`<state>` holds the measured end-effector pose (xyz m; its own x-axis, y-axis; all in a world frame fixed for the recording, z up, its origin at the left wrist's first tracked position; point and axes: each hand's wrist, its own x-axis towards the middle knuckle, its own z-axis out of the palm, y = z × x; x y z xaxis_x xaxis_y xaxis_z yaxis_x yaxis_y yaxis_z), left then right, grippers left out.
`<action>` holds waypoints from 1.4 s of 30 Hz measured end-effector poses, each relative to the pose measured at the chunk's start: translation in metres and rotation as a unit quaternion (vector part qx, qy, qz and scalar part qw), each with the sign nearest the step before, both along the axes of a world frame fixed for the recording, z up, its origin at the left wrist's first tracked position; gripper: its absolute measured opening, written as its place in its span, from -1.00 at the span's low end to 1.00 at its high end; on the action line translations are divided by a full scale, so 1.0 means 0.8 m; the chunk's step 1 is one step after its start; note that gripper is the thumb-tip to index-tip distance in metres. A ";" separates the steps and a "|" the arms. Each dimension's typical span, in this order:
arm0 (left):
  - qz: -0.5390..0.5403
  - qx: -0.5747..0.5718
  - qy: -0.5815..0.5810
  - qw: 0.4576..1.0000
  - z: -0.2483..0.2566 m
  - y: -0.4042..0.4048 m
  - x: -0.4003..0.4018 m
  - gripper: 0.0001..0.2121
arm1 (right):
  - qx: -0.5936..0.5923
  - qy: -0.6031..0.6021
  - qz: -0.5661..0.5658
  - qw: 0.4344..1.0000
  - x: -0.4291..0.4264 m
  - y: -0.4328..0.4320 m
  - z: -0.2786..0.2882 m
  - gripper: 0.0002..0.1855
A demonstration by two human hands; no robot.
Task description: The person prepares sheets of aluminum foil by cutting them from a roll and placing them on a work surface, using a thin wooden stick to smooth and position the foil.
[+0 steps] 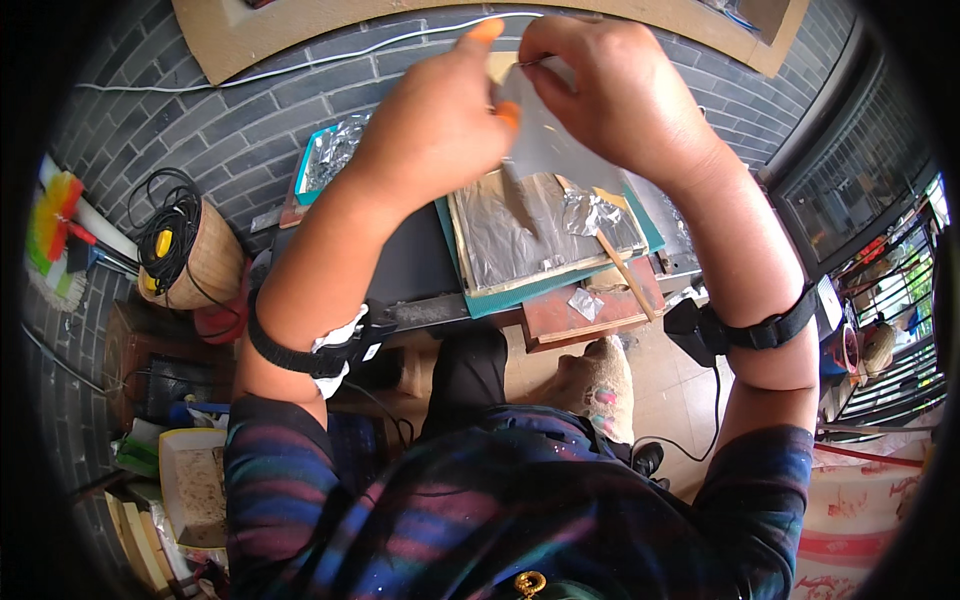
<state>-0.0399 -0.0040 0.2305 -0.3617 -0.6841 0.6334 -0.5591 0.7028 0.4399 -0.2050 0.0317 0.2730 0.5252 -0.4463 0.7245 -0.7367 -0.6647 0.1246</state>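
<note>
My left hand (439, 124), with orange covers on two fingertips, is raised above the worktable. It grips a blurred, pointed blade (519, 202) that hangs tip down; its handle is hidden by the fingers. Beside it, my right hand (611, 90) pinches the upper edge of a thin, translucent grey sheet (551, 154), which droops below the fingers. Underneath lies a flat pad covered with silver foil (499, 244). Crumpled foil (589, 214) rests on its right part, and a thin wooden stick (628, 277) slants over its front edge.
A teal cutting mat (487, 306) underlies the pad, above a reddish wooden board (555, 322) with a foil scrap (585, 304). Foil scraps fill a teal tray (304, 169) at the back left. A basket (214, 255) with coiled black cable stands left. A brick wall (262, 127) rises behind.
</note>
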 end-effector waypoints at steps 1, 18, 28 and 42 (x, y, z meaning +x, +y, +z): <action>-0.014 0.001 0.031 0.999 -0.005 -0.007 0.009 -0.49 | -0.003 0.004 -0.017 1.000 -0.001 -0.008 -0.008 -0.85; 0.147 0.456 0.228 0.848 -0.211 -0.095 0.299 -0.43 | 0.220 -0.193 -0.111 0.950 -0.120 0.036 -0.093 -0.86; 0.200 0.488 0.192 0.828 -0.287 -0.119 0.337 -0.58 | 0.290 -0.237 -0.128 0.918 -0.154 0.021 -0.131 -0.88; 0.409 0.294 -0.039 0.863 -0.288 -0.117 0.350 -0.50 | 0.467 -0.320 -0.243 0.788 -0.199 0.080 -0.226 -0.85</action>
